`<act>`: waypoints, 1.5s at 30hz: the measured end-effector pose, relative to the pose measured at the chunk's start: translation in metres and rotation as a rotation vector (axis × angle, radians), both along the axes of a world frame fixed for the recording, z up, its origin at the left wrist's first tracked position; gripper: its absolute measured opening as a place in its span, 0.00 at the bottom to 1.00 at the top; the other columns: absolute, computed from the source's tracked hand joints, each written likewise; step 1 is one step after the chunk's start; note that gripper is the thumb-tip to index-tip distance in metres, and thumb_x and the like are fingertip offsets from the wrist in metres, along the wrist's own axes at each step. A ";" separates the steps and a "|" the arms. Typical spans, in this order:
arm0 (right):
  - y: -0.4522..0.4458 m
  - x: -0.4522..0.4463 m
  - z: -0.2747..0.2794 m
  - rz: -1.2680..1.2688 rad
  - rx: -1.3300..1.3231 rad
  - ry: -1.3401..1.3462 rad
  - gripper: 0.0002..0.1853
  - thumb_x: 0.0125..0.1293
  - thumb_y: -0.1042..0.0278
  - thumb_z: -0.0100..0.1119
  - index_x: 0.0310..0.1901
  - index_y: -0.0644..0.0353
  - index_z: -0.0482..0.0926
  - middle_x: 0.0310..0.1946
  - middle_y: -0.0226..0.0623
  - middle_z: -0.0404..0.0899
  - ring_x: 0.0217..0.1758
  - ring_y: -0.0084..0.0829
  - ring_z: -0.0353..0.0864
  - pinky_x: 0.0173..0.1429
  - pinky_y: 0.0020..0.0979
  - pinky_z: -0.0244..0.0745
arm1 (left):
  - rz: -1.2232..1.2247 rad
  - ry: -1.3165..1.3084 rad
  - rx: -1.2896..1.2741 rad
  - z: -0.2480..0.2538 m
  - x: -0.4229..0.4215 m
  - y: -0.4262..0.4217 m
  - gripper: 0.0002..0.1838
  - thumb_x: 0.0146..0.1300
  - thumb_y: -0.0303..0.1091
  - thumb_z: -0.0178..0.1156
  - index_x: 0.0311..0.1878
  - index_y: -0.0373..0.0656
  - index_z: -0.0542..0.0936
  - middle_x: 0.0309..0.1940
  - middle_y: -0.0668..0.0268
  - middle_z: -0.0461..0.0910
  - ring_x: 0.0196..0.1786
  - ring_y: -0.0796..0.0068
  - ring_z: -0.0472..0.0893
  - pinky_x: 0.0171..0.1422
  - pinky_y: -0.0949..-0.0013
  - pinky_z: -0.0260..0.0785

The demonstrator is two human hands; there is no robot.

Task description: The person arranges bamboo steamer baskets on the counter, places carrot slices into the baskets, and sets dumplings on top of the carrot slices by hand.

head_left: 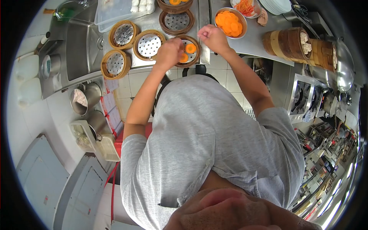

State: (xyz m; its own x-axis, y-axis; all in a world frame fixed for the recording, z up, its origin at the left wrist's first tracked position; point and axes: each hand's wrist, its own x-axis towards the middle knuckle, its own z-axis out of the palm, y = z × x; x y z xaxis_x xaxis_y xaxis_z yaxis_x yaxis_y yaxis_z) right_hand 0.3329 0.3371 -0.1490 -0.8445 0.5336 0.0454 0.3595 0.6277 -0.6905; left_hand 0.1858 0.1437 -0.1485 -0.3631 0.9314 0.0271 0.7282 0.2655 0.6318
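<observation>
My left hand reaches over the left rim of a round bamboo steamer, its fingers curled together and slightly blurred. Two orange carrot slices lie on the perforated metal liner inside, the lower one close to my left fingertips. Whether those fingers hold a slice is hidden. Just right of that steamer, my right hand hangs above the metal counter with its fingers pinched; anything in them is too small to name. Beyond it is a metal bowl of carrot slices.
More bamboo steamers with perforated liners stand to the left and behind. A plastic tub with white pieces sits at the back, near a sink. Stacked steamers and a stove are on the right.
</observation>
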 end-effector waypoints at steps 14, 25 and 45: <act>0.029 -0.087 0.028 0.028 0.093 0.007 0.21 0.65 0.58 0.67 0.59 0.51 0.82 0.38 0.38 0.88 0.43 0.47 0.87 0.49 0.47 0.81 | 0.175 0.000 -0.187 0.024 -0.086 0.021 0.14 0.67 0.35 0.63 0.55 0.49 0.83 0.40 0.54 0.88 0.45 0.50 0.87 0.51 0.50 0.78; 0.056 -0.087 0.044 0.027 0.307 0.138 0.17 0.65 0.55 0.70 0.51 0.53 0.84 0.34 0.42 0.87 0.39 0.47 0.87 0.45 0.45 0.81 | 0.241 -0.130 -0.084 0.015 -0.112 0.000 0.13 0.68 0.35 0.64 0.53 0.45 0.86 0.38 0.53 0.89 0.41 0.52 0.88 0.50 0.55 0.78; -0.070 0.057 0.047 0.390 0.146 -0.029 0.13 0.63 0.64 0.70 0.46 0.56 0.81 0.32 0.39 0.85 0.37 0.44 0.86 0.41 0.43 0.81 | 0.126 0.156 -0.271 0.003 -0.118 0.057 0.22 0.72 0.50 0.59 0.61 0.48 0.79 0.47 0.53 0.87 0.53 0.49 0.85 0.57 0.49 0.77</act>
